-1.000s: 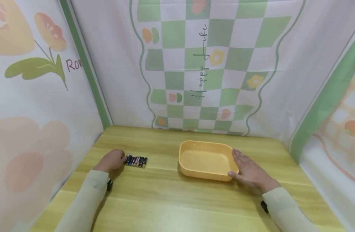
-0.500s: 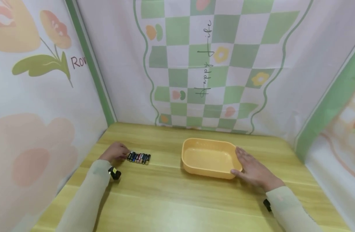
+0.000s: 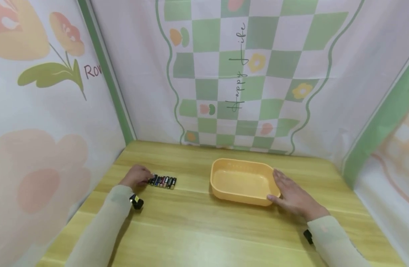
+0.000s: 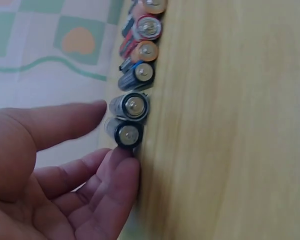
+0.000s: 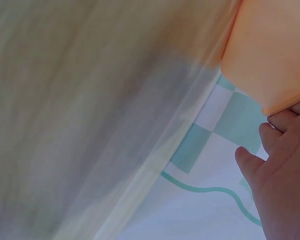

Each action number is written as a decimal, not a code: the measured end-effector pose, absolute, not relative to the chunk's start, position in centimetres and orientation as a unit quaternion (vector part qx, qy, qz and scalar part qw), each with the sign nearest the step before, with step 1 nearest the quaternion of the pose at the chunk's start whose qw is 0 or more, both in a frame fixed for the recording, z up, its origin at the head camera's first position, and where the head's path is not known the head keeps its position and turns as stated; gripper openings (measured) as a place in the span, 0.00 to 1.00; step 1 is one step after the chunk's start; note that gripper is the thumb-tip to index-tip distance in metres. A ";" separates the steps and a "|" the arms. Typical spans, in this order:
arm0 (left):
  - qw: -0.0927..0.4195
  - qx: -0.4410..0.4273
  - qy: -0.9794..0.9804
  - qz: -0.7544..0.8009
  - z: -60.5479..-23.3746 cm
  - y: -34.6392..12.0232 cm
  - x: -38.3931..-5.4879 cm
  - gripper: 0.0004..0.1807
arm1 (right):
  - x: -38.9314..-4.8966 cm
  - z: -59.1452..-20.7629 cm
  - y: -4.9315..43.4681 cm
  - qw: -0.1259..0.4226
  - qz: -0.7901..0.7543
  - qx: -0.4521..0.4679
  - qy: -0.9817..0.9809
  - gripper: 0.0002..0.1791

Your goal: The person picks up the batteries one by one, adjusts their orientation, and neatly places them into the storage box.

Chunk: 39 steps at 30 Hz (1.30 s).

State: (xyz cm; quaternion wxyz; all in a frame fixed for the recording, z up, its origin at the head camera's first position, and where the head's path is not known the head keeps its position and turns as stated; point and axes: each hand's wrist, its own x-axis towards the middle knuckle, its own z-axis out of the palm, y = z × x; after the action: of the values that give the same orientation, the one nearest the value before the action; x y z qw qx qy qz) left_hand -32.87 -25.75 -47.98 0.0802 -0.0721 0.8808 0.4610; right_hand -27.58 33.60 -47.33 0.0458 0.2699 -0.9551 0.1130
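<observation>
A row of AA-size batteries lies side by side on the left half of the table. My left hand is at the row's left end. The left wrist view shows its fingertips against the black end battery, while the thumb lies alongside, apart from the fingers. Right of the row stands a yellow plastic tub with nothing visible inside. My right hand rests at the tub's right side, fingers extended along the rim and thumb by the front corner; the right wrist view partly hides the fingertips.
The wood-grain table reaches back to a patterned fabric wall. Fabric also closes off the left side and the right side. A small black camera sits on my left wrist.
My left hand has shifted slightly at the left end of the battery row, now covering part of the end battery. The right hand stays on the tub. The head view has shifted a little.
</observation>
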 end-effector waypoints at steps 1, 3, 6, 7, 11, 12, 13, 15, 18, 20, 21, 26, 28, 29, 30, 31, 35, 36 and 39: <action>0.076 -0.067 0.889 0.446 -47.8 -25.6 -32.8 0.15 | -27.6 -47.3 33.6 0.047 0.112 0.270 -0.955 0.50; 0.069 -0.059 0.904 0.418 -47.6 -25.4 -32.8 0.13 | -27.7 -47.3 33.7 0.047 0.113 0.270 -0.955 0.50; 0.069 -0.059 0.911 0.403 -47.4 -25.2 -32.7 0.11 | -27.7 -47.3 33.7 0.046 0.115 0.272 -0.954 0.50; 0.069 -0.060 0.912 0.401 -47.4 -25.2 -32.7 0.11 | -27.7 -47.3 33.7 0.045 0.115 0.272 -0.954 0.50; 0.071 -0.072 0.910 0.401 -47.3 -25.1 -32.8 0.09 | -27.7 -47.3 33.6 0.046 0.114 0.271 -0.955 0.50; 0.072 -0.074 0.910 0.401 -47.3 -25.1 -32.9 0.09 | -27.7 -47.2 33.6 0.048 0.113 0.271 -0.955 0.50; 0.073 -0.078 0.909 0.402 -47.2 -25.0 -32.9 0.09 | -27.7 -47.2 33.6 0.050 0.113 0.271 -0.955 0.50; 0.075 -0.085 0.908 0.403 -47.1 -25.0 -32.9 0.08 | -27.6 -47.2 33.6 0.052 0.114 0.272 -0.954 0.49; 0.076 -0.089 0.907 0.404 -47.2 -25.1 -32.9 0.09 | -27.5 -47.1 33.5 0.051 0.117 0.272 -0.954 0.50; 0.079 -0.090 0.907 0.405 -47.2 -25.2 -33.0 0.09 | -27.4 -47.1 33.4 0.048 0.117 0.271 -0.954 0.50; 0.079 -0.090 0.908 0.402 -47.2 -25.3 -33.0 0.08 | -27.4 -47.1 33.4 0.047 0.118 0.270 -0.955 0.50; 0.071 -0.098 0.927 0.354 -47.3 -25.8 -33.0 0.07 | -27.4 -47.1 33.4 0.045 0.118 0.268 -0.955 0.50; 0.069 -0.102 0.934 0.336 -47.3 -26.0 -33.0 0.08 | -27.4 -47.1 33.4 0.046 0.117 0.268 -0.955 0.50; 0.070 -0.105 0.934 0.334 -47.3 -26.0 -33.0 0.08 | -27.4 -47.1 33.4 0.047 0.117 0.268 -0.955 0.50; 0.070 -0.103 0.935 0.332 -47.3 -26.0 -33.0 0.08 | -27.3 -47.1 33.4 0.047 0.116 0.268 -0.955 0.50; 0.069 -0.102 0.935 0.334 -47.3 -25.9 -33.0 0.08 | -27.3 -47.1 33.4 0.048 0.116 0.268 -0.955 0.50; 0.065 -0.093 0.930 0.350 -47.4 -25.9 -33.0 0.08 | -27.3 -47.0 33.3 0.051 0.116 0.266 -0.956 0.50; 0.065 -0.089 0.927 0.357 -47.5 -26.0 -33.0 0.08 | -27.3 -47.0 33.3 0.050 0.117 0.265 -0.956 0.50; 0.068 -0.082 0.912 0.396 -47.6 -26.4 -32.9 0.07 | -27.3 -46.9 33.2 0.044 0.118 0.264 -0.956 0.50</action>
State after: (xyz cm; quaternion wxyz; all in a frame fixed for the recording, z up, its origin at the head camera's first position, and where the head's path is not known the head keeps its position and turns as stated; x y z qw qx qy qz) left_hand -32.90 -26.36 -47.62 0.0684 -0.0823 0.9121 0.3958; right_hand -27.25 33.18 -46.87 0.0441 0.2643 -0.9562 0.1175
